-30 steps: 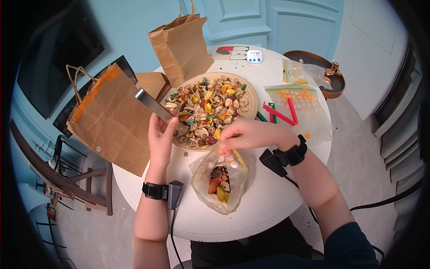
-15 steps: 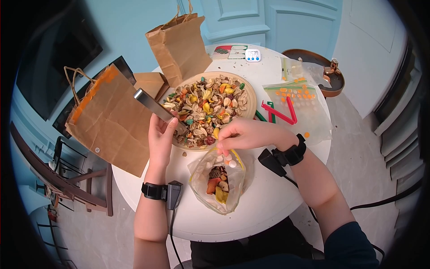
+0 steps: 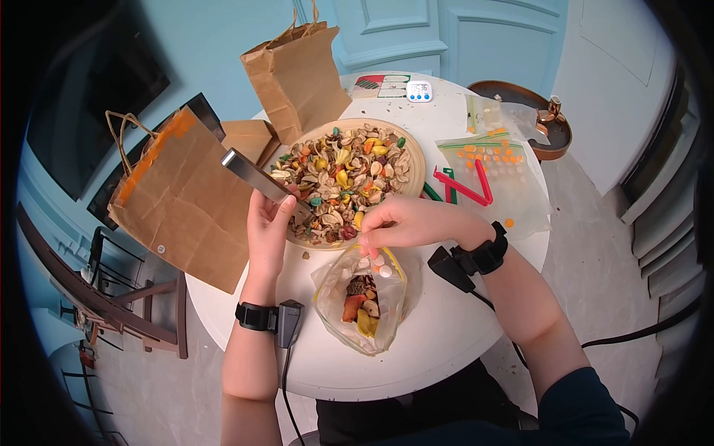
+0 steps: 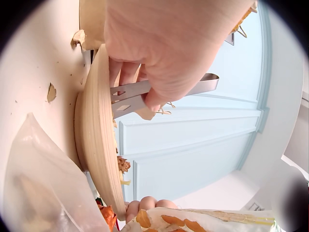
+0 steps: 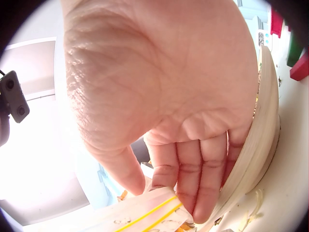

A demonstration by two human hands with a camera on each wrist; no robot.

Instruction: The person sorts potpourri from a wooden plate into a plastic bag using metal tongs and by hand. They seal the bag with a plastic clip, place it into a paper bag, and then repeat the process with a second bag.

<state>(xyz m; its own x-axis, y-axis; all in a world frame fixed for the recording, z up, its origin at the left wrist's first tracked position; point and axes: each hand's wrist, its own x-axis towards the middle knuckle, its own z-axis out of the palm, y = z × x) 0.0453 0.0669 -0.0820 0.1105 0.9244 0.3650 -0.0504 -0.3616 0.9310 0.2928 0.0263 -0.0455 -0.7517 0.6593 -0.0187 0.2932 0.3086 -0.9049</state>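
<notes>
Pale blue panels point(image 3: 401, 26) stand behind a round white table point(image 3: 454, 349), with some small crumbs scattered on its top. On the table sits a wide wooden bowl point(image 3: 419, 160) heaped with dried petals and pods point(image 3: 342, 178). Just beside it, on the side nearer the person, the small clear bag point(image 3: 396, 316) lies with its mouth open. Brown, orange and yellow pieces point(image 3: 353, 303) lie inside it, and pale discs point(image 3: 384, 271) show near its upper edge.

The left hand point(image 3: 268, 227) holds the metal tongs point(image 3: 256, 175) over the bowl's edge, thumb on one side and fingers round the other. The two arms of the tongs stand a little apart where they show; I cannot tell whether the tips grip anything. The right hand point(image 3: 424, 223) pinches the bag's lip between thumb and fingers, the fingers side by side.

The work looks to be at a partway point: the bag has some pieces in it, but far more are in the bowl, and the bag is not closed. A red clip point(image 3: 485, 186) and a green clip point(image 3: 451, 189) lie to the right, apart from it, near a flat zip bag point(image 3: 524, 212) patterned with orange dots. Brown paper bags point(image 3: 193, 197) stand and lean on the left and far sides.
</notes>
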